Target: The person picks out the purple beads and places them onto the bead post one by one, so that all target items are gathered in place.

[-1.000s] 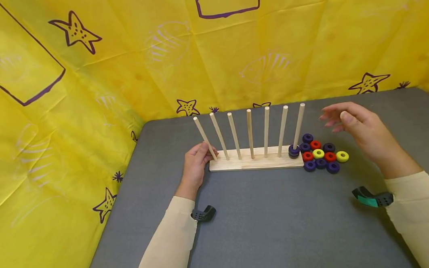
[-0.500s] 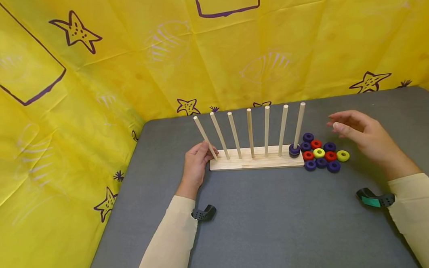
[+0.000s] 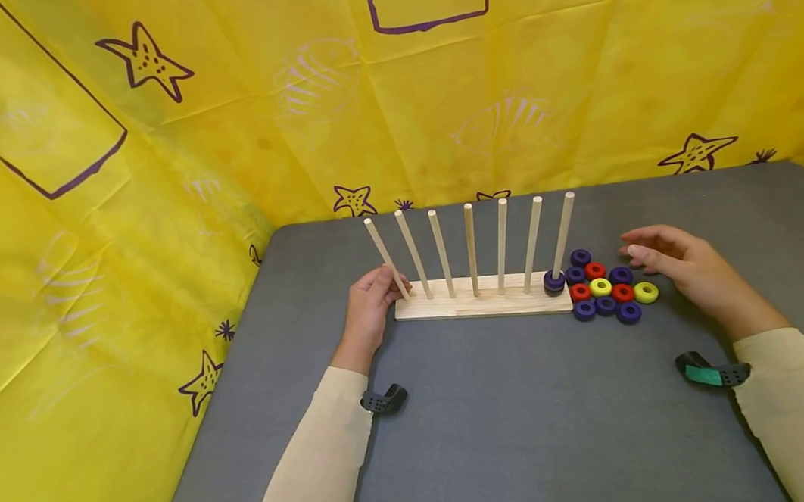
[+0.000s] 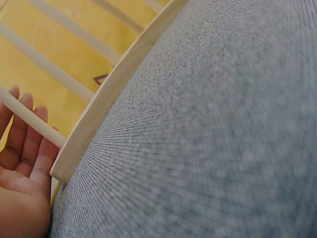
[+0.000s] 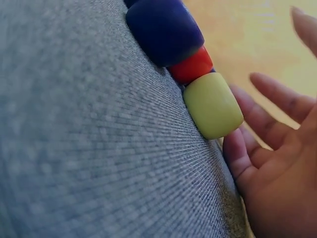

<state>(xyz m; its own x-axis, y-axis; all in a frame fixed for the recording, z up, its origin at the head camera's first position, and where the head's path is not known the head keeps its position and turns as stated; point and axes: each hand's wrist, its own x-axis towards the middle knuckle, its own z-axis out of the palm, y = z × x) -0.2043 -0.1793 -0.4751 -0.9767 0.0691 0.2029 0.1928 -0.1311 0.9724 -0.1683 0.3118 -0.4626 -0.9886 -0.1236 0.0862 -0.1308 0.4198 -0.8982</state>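
In the head view, a wooden base [image 3: 483, 304] carries a row of several upright pegs. My left hand [image 3: 367, 307] rests at its left end, with relaxed fingers [image 4: 30, 141] behind the leftmost peg [image 4: 34, 119] in the left wrist view. Dark purple rings [image 3: 554, 283] sit at the foot of the rightmost peg [image 3: 563, 235]. Beside that end, loose purple, red and yellow rings lie in a cluster. My right hand [image 3: 699, 273] is just right of them, fingers loosely bent and holding nothing. The outermost yellow ring [image 5: 214, 105] overlaps its fingers in the right wrist view.
A grey tabletop [image 3: 506, 420] lies under everything. Yellow printed cloth [image 3: 422, 113] hangs along the back and left side. Each wrist wears a dark band, the left band [image 3: 384, 399] and the right band [image 3: 711, 371].
My right hand has come down and slightly right, nearer the loose rings. The left hand keeps its place at the base, and the rings have not moved.
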